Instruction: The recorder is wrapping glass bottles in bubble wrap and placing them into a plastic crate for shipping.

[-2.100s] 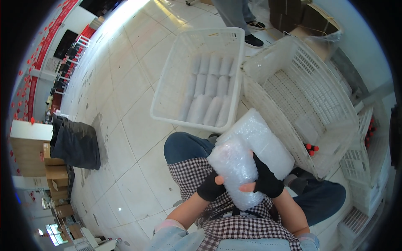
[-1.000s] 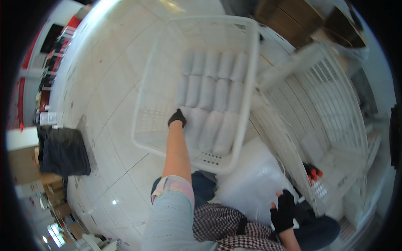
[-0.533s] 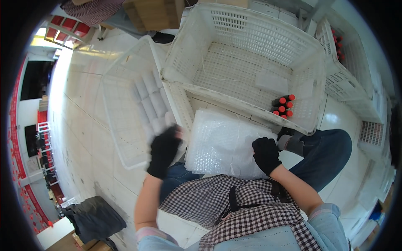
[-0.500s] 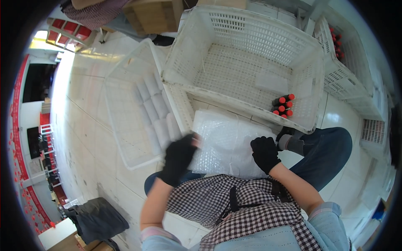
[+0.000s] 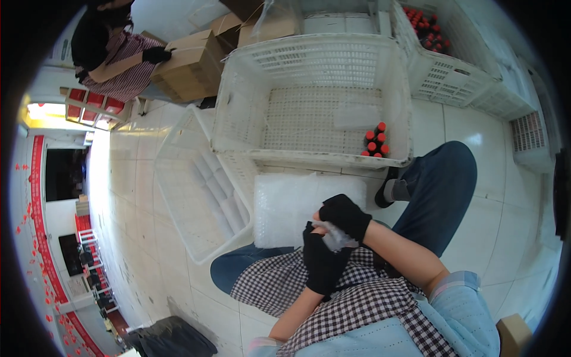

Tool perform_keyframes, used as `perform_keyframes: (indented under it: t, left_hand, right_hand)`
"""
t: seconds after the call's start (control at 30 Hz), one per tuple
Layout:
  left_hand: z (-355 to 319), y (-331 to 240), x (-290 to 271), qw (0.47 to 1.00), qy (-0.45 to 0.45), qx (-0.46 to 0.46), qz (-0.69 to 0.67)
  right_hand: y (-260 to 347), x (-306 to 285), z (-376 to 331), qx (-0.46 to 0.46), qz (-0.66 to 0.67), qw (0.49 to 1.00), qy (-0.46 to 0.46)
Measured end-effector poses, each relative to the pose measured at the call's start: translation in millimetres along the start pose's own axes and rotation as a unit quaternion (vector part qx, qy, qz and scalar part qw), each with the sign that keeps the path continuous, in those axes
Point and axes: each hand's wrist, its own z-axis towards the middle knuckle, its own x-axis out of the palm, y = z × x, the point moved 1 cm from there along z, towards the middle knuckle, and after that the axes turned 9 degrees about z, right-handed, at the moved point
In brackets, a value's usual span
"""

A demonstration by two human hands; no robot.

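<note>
My left hand (image 5: 324, 260) and my right hand (image 5: 346, 217), in black gloves with bare fingertips, meet above my lap. Both are closed on a crumpled piece of clear bubble wrap (image 5: 338, 238); whether anything is inside it cannot be made out. Just beyond them a flat stack of bubble wrap sheets (image 5: 282, 205) lies near my knees. Past the stack, a large white perforated crate (image 5: 312, 156) has several dark bottles with red caps (image 5: 376, 141) in its near right corner.
Left of the stack, a translucent white bin (image 5: 178, 223) holds several white wrapped bundles (image 5: 221, 193). More red-capped bottles (image 5: 428, 33) fill a crate at the far right. A person (image 5: 113, 59) at the far left touches a cardboard box (image 5: 193, 65). Dark cloth (image 5: 172, 338) lies at lower left.
My hands, apart over the stack before, have come together above my lap with crumpled bubble wrap between them. The view has shifted, bringing more of the other person into sight.
</note>
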Motion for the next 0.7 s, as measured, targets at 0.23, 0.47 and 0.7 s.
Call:
perform_keyframes:
  t: [0.23, 0.47, 0.7]
  left_hand:
    - [3.4, 57.0, -33.2, 0.969, 0.019, -0.162, -0.184]
    - [9.2, 85.4, -80.6, 0.944, 0.017, -0.213, -0.250]
    - [-15.5, 109.0, -103.7, 0.873, 0.128, -0.239, -0.406]
  right_hand:
    - [17.5, 0.9, -3.9, 0.248, 0.384, 0.885, -0.095]
    - [-53.3, 37.9, -28.3, 0.144, -0.084, 0.984, 0.058]
    - [-24.8, 43.3, -20.8, 0.164, -0.262, 0.948, 0.079]
